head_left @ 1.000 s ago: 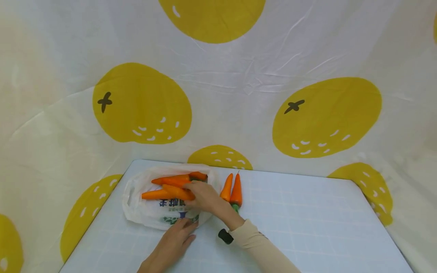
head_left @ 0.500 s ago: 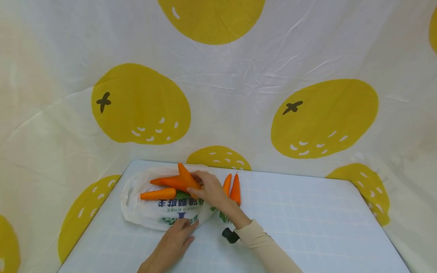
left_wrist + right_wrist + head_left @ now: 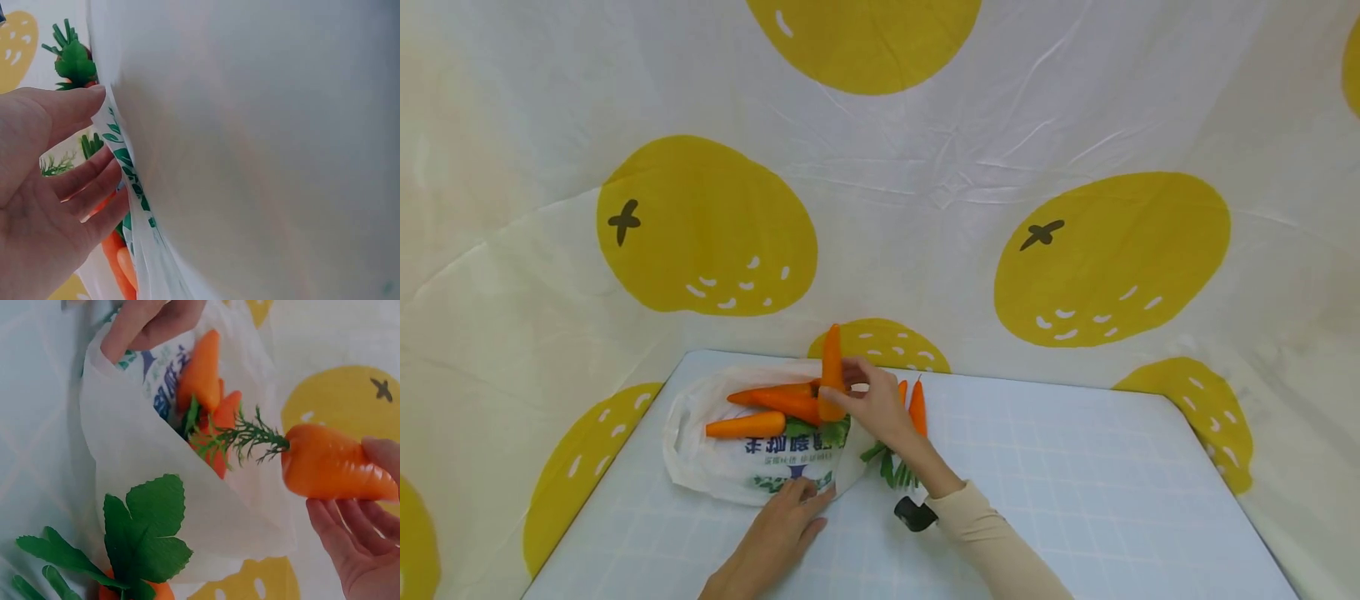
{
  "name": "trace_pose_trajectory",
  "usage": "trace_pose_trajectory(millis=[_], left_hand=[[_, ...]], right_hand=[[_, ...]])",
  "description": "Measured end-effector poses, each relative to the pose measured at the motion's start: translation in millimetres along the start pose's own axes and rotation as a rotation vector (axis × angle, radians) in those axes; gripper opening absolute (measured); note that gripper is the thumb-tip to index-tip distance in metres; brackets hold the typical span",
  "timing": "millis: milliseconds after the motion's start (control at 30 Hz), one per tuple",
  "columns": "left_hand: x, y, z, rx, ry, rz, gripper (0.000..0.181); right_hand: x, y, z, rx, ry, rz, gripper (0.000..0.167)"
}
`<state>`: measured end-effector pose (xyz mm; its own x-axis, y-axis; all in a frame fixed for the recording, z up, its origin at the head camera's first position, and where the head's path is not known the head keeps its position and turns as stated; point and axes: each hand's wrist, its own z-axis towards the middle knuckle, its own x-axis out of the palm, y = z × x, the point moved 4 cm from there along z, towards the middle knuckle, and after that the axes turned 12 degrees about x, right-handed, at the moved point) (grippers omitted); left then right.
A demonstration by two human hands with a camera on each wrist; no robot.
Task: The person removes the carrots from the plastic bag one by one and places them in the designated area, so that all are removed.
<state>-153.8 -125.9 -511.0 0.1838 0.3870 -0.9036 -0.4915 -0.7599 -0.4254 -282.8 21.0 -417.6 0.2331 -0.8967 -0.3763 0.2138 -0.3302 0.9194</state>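
Note:
The right hand (image 3: 876, 404) (image 3: 369, 550) pinches an orange carrot (image 3: 832, 367) (image 3: 331, 462) between thumb and fingers; it stands nearly upright in the head view, above the right part of a white plastic bag (image 3: 700, 467) (image 3: 137, 444). Feathery green leaves hang from its thick end in the right wrist view. Other carrots (image 3: 748, 425) (image 3: 200, 375) lie at the bag, their leafy tops toward its right side. At the bag's near edge is the left hand (image 3: 775, 533) (image 3: 50, 187), its fingers touching the printed plastic, thumb on one side and fingers on the other.
Two more carrots (image 3: 917, 408) with green tops lie on the pale checked table (image 3: 1075, 500) to the right of the bag, partly behind the right hand. A black band (image 3: 916, 514) is at the right wrist. A white curtain (image 3: 910, 250) with yellow fruit shapes hangs behind the table.
The right hand has lifted a carrot off the others and turned it from lying flat to nearly upright, moving right and slightly up. The left hand has hardly moved.

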Motion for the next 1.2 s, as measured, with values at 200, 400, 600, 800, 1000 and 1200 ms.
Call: trace_pose_trajectory(millis=[200, 400, 600, 800, 1000, 1200], left_hand=[[-1.8, -0.6, -1.0, 0.013, -0.006, -0.003, 0.039], [-3.0, -0.4, -2.5, 0.02, -0.022, -0.014, 0.039], [-3.1, -1.8, -2.6, 0.017, -0.031, -0.007, 0.037], [-1.6, 1.0, -1.4, 0.026, -0.021, -0.005, 0.038], [-0.4, 5.2, -2.2, 0.01, -0.012, -0.023, 0.038], [-3.2, 5.5, -3.5, -0.022, -0.04, -0.048, 0.035]], right_hand=[[-16, -7, -1.7, 0.074, -0.043, 0.098, 0.043], [-33, -19, -3.6, 0.191, -0.04, 0.226, 0.049], [-48, -31, -2.7, 0.286, -0.03, 0.391, 0.056], [-64, -44, -5.9, 0.355, -0.077, 0.387, 0.055], [-77, -57, -11.0, 0.391, -0.101, 0.392, 0.052], [-92, -75, -16.2, 0.428, -0.133, 0.389, 0.054]])
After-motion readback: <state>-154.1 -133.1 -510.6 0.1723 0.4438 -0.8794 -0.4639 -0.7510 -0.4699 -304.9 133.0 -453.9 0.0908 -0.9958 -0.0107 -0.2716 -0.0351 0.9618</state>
